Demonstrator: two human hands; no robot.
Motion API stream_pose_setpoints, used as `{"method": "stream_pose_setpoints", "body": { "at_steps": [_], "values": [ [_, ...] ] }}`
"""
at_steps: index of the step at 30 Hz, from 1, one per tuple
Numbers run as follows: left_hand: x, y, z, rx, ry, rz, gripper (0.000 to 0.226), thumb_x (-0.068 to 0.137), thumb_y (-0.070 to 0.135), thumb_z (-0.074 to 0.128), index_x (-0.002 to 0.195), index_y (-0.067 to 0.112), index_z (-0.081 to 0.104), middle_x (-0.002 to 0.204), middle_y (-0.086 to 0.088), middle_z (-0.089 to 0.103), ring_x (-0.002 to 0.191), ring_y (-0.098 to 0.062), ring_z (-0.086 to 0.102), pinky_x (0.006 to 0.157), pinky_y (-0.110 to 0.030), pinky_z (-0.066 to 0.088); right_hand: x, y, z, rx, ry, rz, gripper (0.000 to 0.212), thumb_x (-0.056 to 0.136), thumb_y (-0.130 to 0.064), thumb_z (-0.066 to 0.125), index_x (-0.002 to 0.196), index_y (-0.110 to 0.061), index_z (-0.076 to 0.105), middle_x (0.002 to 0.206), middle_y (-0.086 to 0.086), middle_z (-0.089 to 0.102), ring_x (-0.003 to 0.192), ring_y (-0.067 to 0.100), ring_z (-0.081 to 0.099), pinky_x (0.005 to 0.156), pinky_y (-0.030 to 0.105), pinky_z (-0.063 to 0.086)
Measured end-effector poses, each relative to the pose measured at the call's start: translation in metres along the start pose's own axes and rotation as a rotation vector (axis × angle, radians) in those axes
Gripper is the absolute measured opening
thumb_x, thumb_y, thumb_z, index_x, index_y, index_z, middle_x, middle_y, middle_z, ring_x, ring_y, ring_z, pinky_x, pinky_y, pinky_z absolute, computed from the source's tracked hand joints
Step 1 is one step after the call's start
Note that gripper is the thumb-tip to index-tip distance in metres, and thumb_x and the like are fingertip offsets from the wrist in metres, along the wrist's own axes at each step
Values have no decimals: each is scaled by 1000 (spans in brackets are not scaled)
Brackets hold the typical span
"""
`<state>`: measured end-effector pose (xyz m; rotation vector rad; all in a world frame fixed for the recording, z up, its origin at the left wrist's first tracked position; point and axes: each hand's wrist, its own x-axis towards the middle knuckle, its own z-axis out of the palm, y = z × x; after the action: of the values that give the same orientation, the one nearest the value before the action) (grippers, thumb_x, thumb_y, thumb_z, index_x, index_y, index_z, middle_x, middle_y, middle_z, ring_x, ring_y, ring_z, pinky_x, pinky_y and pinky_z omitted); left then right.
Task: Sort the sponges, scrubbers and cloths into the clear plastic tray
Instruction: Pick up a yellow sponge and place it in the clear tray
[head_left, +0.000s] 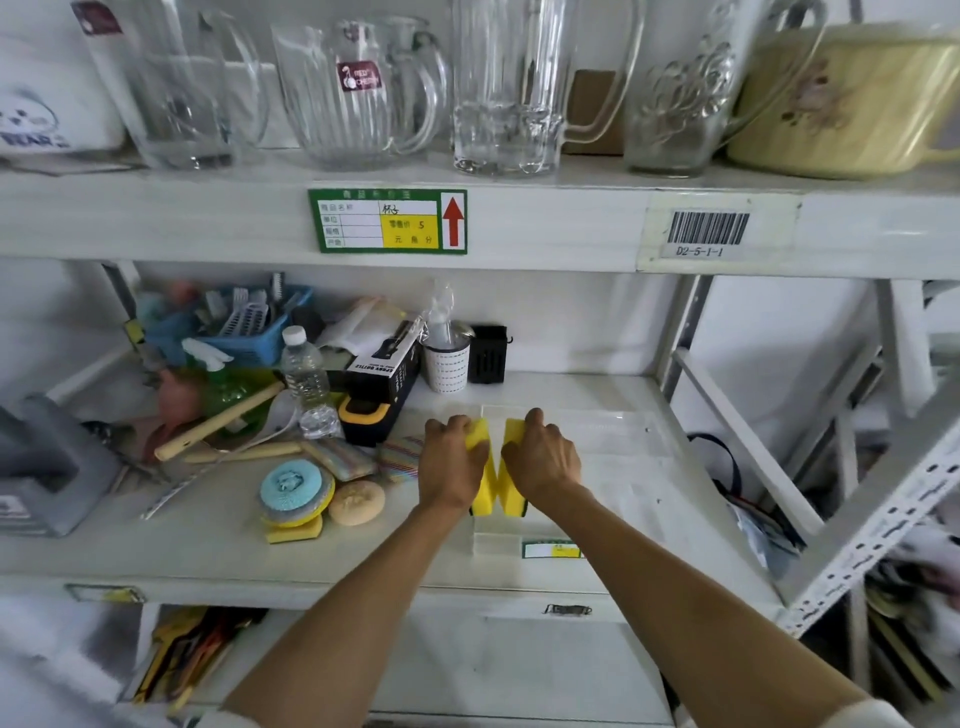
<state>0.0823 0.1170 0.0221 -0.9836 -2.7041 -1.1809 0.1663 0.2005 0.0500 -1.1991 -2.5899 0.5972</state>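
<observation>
Left hand (451, 462) and right hand (543, 457) each grip 1 yellow sponge (483, 486) over the clear tray (631, 457); at 12 o'clock, a shelf barcode label (707, 231) reads "D2-5-1-1".

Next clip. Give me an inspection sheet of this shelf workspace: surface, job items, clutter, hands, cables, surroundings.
Surface: white middle shelf, bare at the back right.
Job's things: clear tray on the shelf's right half; two yellow sponges standing on edge at its left end; round blue scrubber, tan scrubber and striped cloths lie left of the tray.
Clutter: water bottle, black box, blue basket, wooden sticks.
Hands: left hand and right hand each grip one sponge.
Cables: nothing seen.
Surroundings: glass jugs on the shelf above; price tag.
</observation>
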Motion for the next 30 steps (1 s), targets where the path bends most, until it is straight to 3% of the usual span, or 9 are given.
{"method": "stream_pose_setpoints", "body": {
  "at_steps": [7, 10, 15, 21, 26, 28, 30],
  "values": [
    [-28, -5, 17, -132, 65, 101, 37, 82, 9, 66, 115, 1, 53, 117, -19, 49, 106, -30, 52, 90, -29, 42, -22, 0, 13, 114, 53, -1, 32, 89, -19, 46, 117, -8, 36, 107, 20, 54, 94, 44, 60, 64, 37, 38],
    [-40, -12, 23, -170, 82, 149, 36, 86, 15, 65, 117, 5, 51, 118, -13, 47, 106, -22, 50, 92, -24, 41, -33, 3, 19, 153, 71, -2, 32, 89, -16, 45, 118, -8, 34, 106, 20, 53, 92, 45, 61, 63, 37, 37],
    [-56, -29, 33, -197, 32, 197, 36, 84, 19, 69, 112, 7, 50, 111, -7, 47, 95, -18, 51, 87, -31, 50, -51, 12, 33, 199, 47, 26, 27, 94, -19, 43, 117, -9, 34, 107, 19, 54, 94, 44, 61, 64, 36, 34],
    [-58, -40, 30, -197, -34, 255, 49, 76, 31, 75, 112, 9, 50, 108, -5, 49, 92, -11, 48, 77, -10, 42, -47, 21, 40, 102, 85, 13, 26, 97, -32, 38, 110, -10, 35, 105, 16, 60, 91, 42, 64, 62, 36, 37],
    [-59, -46, 26, -189, -82, 304, 37, 85, 30, 64, 113, 14, 45, 110, 0, 44, 96, -14, 52, 82, -30, 56, -44, 23, 44, 114, 104, -56, 18, 97, -27, 41, 96, -14, 29, 100, 17, 65, 84, 40, 64, 59, 34, 35],
    [-60, -48, 27, -174, -66, 331, 36, 85, 29, 63, 112, 13, 46, 110, -1, 45, 96, -12, 53, 79, -28, 57, -46, 23, 44, 115, 129, -88, 19, 95, -23, 44, 109, -13, 35, 105, 15, 64, 82, 41, 64, 58, 34, 33],
    [-61, -47, 29, -169, -56, 352, 36, 84, 28, 65, 111, 11, 48, 109, -3, 46, 95, -12, 54, 77, -23, 56, -46, 25, 47, 55, 133, -118, 34, 95, -23, 46, 127, -15, 38, 113, 14, 62, 84, 41, 64, 58, 33, 33]
  ]
}}
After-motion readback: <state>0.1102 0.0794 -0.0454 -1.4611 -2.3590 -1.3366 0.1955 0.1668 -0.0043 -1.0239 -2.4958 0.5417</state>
